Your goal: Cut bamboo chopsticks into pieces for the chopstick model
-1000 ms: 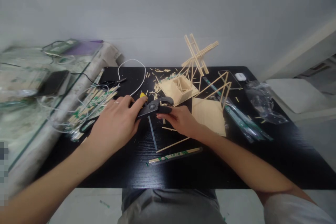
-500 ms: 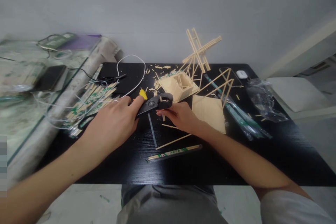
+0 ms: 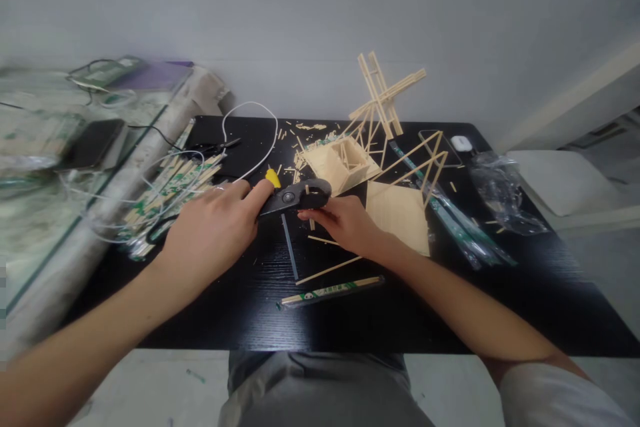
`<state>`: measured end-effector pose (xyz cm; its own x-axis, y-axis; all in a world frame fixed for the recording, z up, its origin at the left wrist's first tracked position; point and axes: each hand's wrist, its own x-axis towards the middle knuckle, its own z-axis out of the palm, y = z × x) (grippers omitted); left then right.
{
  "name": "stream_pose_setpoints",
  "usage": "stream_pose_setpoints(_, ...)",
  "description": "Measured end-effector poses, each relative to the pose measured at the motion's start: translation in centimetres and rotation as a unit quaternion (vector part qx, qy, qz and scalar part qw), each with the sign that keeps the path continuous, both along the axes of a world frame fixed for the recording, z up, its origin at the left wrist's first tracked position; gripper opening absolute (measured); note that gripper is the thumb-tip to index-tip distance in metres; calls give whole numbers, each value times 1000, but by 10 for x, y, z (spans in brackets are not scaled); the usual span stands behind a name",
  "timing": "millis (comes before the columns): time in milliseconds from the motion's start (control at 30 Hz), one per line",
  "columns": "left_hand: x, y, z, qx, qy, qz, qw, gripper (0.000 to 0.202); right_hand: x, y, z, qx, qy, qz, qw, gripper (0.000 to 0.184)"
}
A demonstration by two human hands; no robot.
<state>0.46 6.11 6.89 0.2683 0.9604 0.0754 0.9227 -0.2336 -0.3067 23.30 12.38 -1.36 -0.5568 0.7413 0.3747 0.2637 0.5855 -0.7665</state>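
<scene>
The left hand (image 3: 217, 220) has eased slightly clear of the yellow nub (image 3: 273, 177), gripping dark metal cutters (image 3: 287, 199) above the grained black desk (image 3: 425, 317); the right hand (image 3: 350, 220) curls beside their rounded head, its hold hidden

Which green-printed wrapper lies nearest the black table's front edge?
The single clear, green-printed packet of pale wooden sticks, at front centre. The green plastic wrappers at right and the heap of green-printed stick packets at left lie farther back.
</scene>
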Motion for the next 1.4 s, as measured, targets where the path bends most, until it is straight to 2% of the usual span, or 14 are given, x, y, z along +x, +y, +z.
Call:
stream_pose_setpoints(133, -8, 15, -11, 44, -76, 28, 996, 33, 18, 8, 25, -6, -43, 25, 999, 16)
stream_pose_setpoints(200, -10, 24, -18, 59, -136, 54, 987, 32, 31, 17, 36, 15, -80, 2, 997, 15)
stream_pose_setpoints(267, -10, 33, -27, 66, -213, 51, 974, 29, 43, 27, 41, -6, -140, -38, 989, 14)
stream_pose_setpoints(367, -5, 42, -42, 41, -339, 5, 940, 21, 52, 37, 38, -91, -236, -62, 966, 4)
stream_pose_setpoints(467, 4, 44, -54, -24, -419, -17, 908, 26, 50, 37, 26, -154, -283, -48, 945, 13)
stream_pose_setpoints(567, 10, 41, -62, -91, -430, -24, 898, 37, 44, 34, 16, -164, -316, -53, 933, 18)
stream_pose_setpoints(700, 10, 36, -69, -136, -431, -54, 891, 42, 37, 28, 13, -169, -336, -40, 926, 17)
stream_pose_setpoints(900, 5, 33, -81, -164, -424, -66, 888, 48, 31, 23, 22, -167, -301, -21, 939, 6)
stream_pose_setpoints(1000, 6, 33, -84, -160, -417, -60, 893, 50, 33, 24, 28, -273, -175, 46, 945, 13)
stream_pose_setpoints(1067, 6, 33, -83, -153, -417, -57, 894, 51, 34, 25, 29, -367, -79, 128, 918, 28)
stream_pose_setpoints(1133, 7, 34, -81, -144, -417, -54, 896, 51, 35, 24, 29, -417, -16, 166, 893, 44)
stream_pose_setpoints(1233, 7, 34, -78, -138, -422, -49, 895, 52, 34, 19, 28, -416, 15, 129, 900, 66)
stream_pose_setpoints(1333, 8, 34, -76, -144, -421, -40, 895, 53, 31, 12, 31, -350, 3, 62, 935, 77)
stream_pose_setpoints(1400, 8, 33, -75, -150, -420, -34, 894, 54, 30, 9, 34, -307, -1, 44, 951, 80)
